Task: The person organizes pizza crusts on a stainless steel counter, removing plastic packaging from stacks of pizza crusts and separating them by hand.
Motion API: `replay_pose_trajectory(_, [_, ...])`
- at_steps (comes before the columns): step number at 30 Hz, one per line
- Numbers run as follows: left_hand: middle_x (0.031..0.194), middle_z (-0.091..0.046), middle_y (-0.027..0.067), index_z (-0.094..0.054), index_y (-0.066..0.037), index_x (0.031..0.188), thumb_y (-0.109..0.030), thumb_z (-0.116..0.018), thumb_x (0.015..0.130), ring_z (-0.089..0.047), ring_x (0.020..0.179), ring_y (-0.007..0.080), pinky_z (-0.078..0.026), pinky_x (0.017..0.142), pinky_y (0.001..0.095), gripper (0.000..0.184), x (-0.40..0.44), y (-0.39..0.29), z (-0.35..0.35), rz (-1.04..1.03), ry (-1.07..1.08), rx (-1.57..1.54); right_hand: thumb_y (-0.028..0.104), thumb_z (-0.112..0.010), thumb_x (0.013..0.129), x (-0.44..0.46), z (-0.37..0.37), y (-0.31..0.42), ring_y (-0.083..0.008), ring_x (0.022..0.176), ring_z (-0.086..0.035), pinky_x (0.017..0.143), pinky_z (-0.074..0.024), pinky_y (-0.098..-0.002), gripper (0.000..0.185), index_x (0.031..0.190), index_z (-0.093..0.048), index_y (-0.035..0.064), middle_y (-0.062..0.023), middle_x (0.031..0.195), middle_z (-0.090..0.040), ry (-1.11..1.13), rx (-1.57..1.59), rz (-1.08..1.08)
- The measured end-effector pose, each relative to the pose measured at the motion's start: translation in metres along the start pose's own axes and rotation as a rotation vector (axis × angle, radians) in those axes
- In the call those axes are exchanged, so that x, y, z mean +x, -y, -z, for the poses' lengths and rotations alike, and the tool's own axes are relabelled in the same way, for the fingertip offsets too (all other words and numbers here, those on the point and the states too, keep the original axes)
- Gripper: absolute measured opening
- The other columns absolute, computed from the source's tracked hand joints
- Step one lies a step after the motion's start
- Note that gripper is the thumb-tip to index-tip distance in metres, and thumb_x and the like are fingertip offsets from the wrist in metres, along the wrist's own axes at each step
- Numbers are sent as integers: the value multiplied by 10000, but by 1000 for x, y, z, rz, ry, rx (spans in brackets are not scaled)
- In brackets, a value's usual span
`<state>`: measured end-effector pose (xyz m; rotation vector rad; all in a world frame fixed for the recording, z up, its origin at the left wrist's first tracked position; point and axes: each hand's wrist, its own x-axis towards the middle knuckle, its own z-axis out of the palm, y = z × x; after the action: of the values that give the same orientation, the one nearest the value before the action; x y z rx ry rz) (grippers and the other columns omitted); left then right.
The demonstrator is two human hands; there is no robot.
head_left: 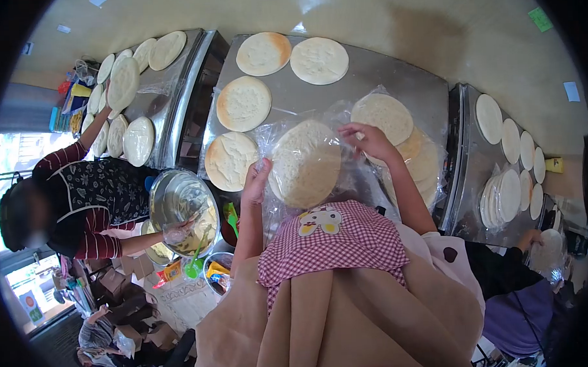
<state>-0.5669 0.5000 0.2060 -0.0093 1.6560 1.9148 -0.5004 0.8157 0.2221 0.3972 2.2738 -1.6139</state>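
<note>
A round, pale flatbread lies inside a clear plastic bag in front of me, close to my checked apron. My left hand is closed on the bag's left edge, thumb against the bread's side. On the other side, my right hand hovers by the bag's upper right with fingers apart; they are slightly blurred, and any contact with the plastic is hard to make out. Just beyond the right hand is a bagged flatbread, partly overlapping a pile of bagged flatbreads.
Several unwrapped flatbreads lie on the metal table. At left, a co-worker holds a flatbread and reaches into a large metal bowl. Another person's hand is at right, beside a table with stacked bagged breads.
</note>
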Motion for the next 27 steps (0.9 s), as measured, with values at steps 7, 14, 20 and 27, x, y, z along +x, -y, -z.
replay_pose_trajectory(7, [1005,-582,18,-547,-12,1026,-408,-551,877,-503,950,90,-382,875,262,423,-2,-1,-2,34,-9,-11,243,-722,734,17,-26,-8,-127,721,-600,643,-479,-255,452,1133,-576,90,-71,988,-622,-276,-383,534])
replay_pose_trajectory(14, [1013,-603,45,-590,9,1041,-387,-491,914,-533,933,102,-402,856,261,428,9,6,16,12,-72,46,282,-732,745,31,-49,-9,-117,728,-570,688,-467,-268,496,1151,-541,69,-44,905,-625,-147,37,237])
replay_pose_trajectory(20, [969,-609,35,-598,-3,1003,-375,-491,917,-540,895,98,-410,826,247,396,10,7,22,-18,-145,-24,201,-725,752,29,-55,-6,-51,741,-553,642,-454,-219,437,1130,-551,69,-9,855,-618,-19,8,223])
replay_pose_trajectory(27, [954,-609,29,-598,-18,984,-372,-547,887,-550,900,102,-413,825,244,371,11,19,25,14,-282,-163,173,-711,740,33,-59,-29,-56,682,-544,621,-450,-220,388,1085,-574,62,3,771,-598,-74,262,249])
